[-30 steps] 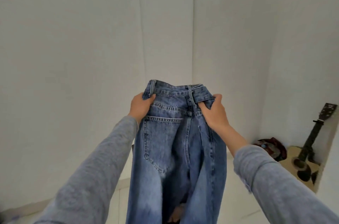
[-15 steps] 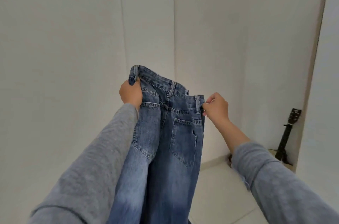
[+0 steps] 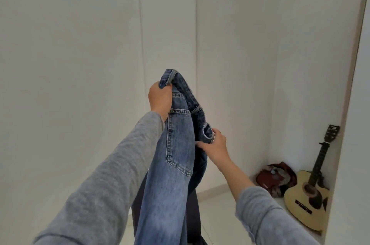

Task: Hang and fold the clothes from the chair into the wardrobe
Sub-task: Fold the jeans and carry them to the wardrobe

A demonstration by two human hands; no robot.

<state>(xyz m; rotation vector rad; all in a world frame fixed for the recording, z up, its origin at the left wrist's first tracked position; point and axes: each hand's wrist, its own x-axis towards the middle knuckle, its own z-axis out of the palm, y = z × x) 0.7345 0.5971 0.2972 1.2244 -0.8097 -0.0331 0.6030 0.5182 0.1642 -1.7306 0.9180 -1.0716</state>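
your left hand [image 3: 160,98] clenched on jeans [image 3: 176,156] waistband, centre frame | jeans hang down to bottom centre, back pocket facing you | your right hand [image 3: 215,145] pinches other waistband end, lower | guitar [image 3: 312,190] lower right by red bag [image 3: 276,177]

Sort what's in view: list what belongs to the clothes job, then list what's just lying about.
Part of the job:
- jeans, held up by the waistband
- left hand, gripping the upper end of the waistband
- right hand, gripping the lower end

Just lying about:
- acoustic guitar, leaning in the corner
- dark red bundle on the floor beside it
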